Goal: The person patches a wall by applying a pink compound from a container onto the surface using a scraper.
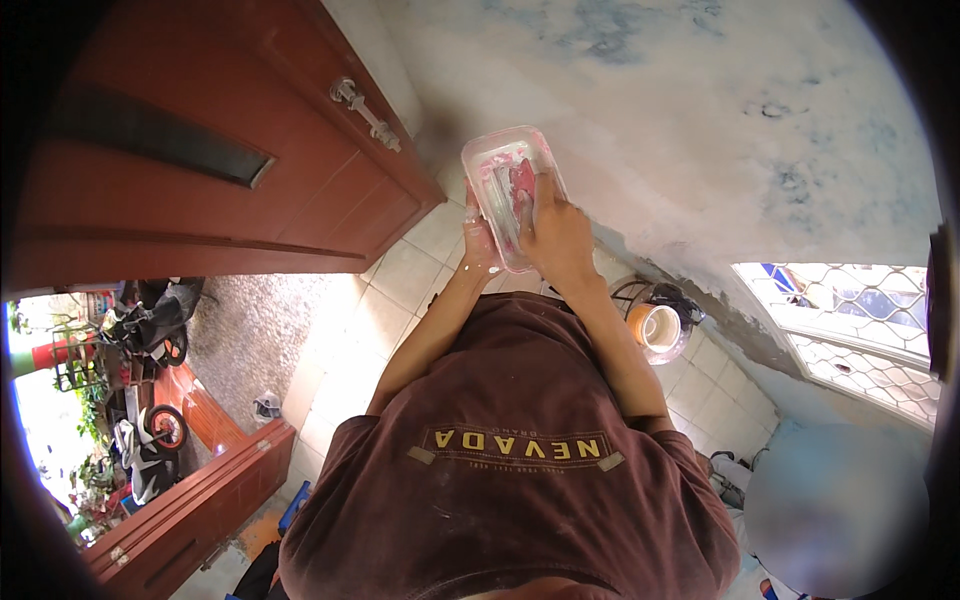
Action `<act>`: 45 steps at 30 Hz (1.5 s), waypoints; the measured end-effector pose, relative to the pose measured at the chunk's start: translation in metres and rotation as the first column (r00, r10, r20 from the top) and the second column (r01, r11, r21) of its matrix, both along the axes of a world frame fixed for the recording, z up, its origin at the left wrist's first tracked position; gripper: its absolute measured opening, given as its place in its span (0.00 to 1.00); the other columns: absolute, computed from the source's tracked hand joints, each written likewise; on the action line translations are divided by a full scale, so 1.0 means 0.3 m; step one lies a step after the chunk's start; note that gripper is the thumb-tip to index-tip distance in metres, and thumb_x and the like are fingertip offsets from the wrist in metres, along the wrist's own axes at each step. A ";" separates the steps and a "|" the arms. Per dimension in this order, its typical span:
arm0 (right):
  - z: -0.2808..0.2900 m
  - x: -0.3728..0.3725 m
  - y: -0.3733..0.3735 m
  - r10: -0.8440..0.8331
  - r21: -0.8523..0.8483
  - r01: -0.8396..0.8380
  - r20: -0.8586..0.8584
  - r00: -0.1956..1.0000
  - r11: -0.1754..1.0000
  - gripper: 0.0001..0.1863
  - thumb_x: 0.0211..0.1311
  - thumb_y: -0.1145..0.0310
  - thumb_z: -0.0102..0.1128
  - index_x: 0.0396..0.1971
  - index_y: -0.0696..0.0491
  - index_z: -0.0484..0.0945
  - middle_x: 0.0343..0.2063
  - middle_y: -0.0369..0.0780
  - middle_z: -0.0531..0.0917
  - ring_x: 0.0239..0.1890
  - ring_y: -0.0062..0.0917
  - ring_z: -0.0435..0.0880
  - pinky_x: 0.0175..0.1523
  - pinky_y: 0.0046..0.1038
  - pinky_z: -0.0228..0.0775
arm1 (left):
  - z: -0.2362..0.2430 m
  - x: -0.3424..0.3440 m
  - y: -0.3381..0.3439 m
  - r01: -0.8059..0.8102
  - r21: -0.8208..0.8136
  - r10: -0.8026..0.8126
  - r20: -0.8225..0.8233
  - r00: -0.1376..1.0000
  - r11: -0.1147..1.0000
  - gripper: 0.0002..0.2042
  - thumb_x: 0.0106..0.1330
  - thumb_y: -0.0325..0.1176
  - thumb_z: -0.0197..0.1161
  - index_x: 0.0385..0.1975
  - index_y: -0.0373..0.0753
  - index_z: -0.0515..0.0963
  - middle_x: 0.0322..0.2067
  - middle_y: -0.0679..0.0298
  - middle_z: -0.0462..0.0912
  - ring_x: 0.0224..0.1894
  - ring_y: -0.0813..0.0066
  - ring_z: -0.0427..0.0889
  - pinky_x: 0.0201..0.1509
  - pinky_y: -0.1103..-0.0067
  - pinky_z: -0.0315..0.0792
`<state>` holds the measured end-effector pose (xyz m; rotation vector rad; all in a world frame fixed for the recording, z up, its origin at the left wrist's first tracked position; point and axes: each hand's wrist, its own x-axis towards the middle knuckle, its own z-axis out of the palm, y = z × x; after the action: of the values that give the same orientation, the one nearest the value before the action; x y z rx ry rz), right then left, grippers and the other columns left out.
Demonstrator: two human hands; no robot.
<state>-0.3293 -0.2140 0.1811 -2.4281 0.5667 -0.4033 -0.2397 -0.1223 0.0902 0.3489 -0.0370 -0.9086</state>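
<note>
A clear plastic container (pixel 480 155) smeared with pink and white paste is held up at the centre by my left hand (pixel 478 238), whose fingers grip its left side. Inside it, my right hand (pixel 558 232) grips a pinkish-red tool (pixel 522 182) coated in pale paste, which looks like a scraper; its exact shape is partly hidden by the fingers. A long greyish piece (pixel 503 200) lies along the container beside it; I cannot make out whether it is part of the same tool.
Red wooden doors (pixel 180 130) stand at the left, with motorbikes (pixel 155 440) outside. A patchy pale wall (pixel 700 120) rises ahead, beside a grilled window (pixel 845 320). An orange-and-white tub (pixel 645 325) sits lower right on the tiled floor (pixel 400 260). A blurred area covers the lower right.
</note>
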 end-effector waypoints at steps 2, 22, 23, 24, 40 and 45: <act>-0.021 0.000 0.049 -0.006 -0.024 0.006 -0.018 1.000 1.000 0.22 0.65 0.69 0.54 0.55 0.63 0.66 0.32 0.58 0.82 0.26 0.52 0.83 0.33 0.49 0.77 | 0.036 -0.019 0.041 -0.039 0.115 0.036 0.031 0.999 0.993 0.33 0.74 0.64 0.44 0.66 0.43 0.68 0.59 0.60 0.77 0.58 0.67 0.79 0.65 0.69 0.74; -0.043 -0.154 0.280 -0.192 0.384 0.126 0.140 0.971 0.915 0.12 0.68 0.70 0.57 0.44 0.62 0.72 0.21 0.55 0.79 0.22 0.53 0.77 0.29 0.43 0.67 | -0.073 -0.082 0.279 0.264 0.209 -0.265 -0.024 0.964 0.942 0.42 0.68 0.73 0.40 0.67 0.40 0.65 0.59 0.56 0.77 0.58 0.64 0.80 0.63 0.67 0.77; -0.023 -0.171 0.279 -0.220 0.422 0.150 0.121 0.968 0.894 0.11 0.68 0.70 0.58 0.45 0.61 0.73 0.22 0.54 0.79 0.22 0.52 0.76 0.29 0.40 0.67 | -0.061 -0.090 0.282 0.255 0.244 -0.264 0.002 0.965 0.936 0.42 0.68 0.73 0.40 0.68 0.40 0.64 0.60 0.55 0.76 0.59 0.64 0.79 0.64 0.66 0.77; 0.016 -0.183 0.280 -0.264 0.399 0.195 0.124 0.957 0.896 0.11 0.68 0.70 0.58 0.43 0.60 0.73 0.21 0.52 0.79 0.20 0.51 0.74 0.28 0.38 0.66 | -0.049 -0.096 0.284 0.247 0.238 -0.254 0.001 0.967 0.939 0.42 0.69 0.72 0.40 0.68 0.40 0.64 0.60 0.55 0.76 0.59 0.64 0.79 0.64 0.66 0.76; 0.076 -0.171 0.295 -0.294 0.004 0.294 0.057 0.954 0.956 0.17 0.65 0.66 0.55 0.49 0.59 0.69 0.19 0.52 0.81 0.22 0.49 0.83 0.27 0.46 0.73 | -0.032 -0.102 0.281 0.231 0.083 -0.230 -0.021 0.973 0.969 0.40 0.71 0.70 0.38 0.72 0.46 0.59 0.66 0.59 0.70 0.66 0.62 0.72 0.71 0.63 0.69; -0.027 -0.131 0.291 -0.149 -0.179 0.114 -0.195 0.970 0.977 0.14 0.69 0.67 0.54 0.48 0.59 0.71 0.19 0.50 0.81 0.21 0.48 0.83 0.26 0.45 0.72 | -0.053 -0.112 0.228 0.232 0.173 -0.234 -0.006 0.972 0.957 0.40 0.70 0.71 0.38 0.73 0.46 0.58 0.68 0.57 0.67 0.67 0.61 0.71 0.72 0.63 0.68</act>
<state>-0.3685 -0.1268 0.1731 -2.6203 0.8175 -0.2615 -0.2732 -0.0537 0.0743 0.5202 -0.0125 -1.1466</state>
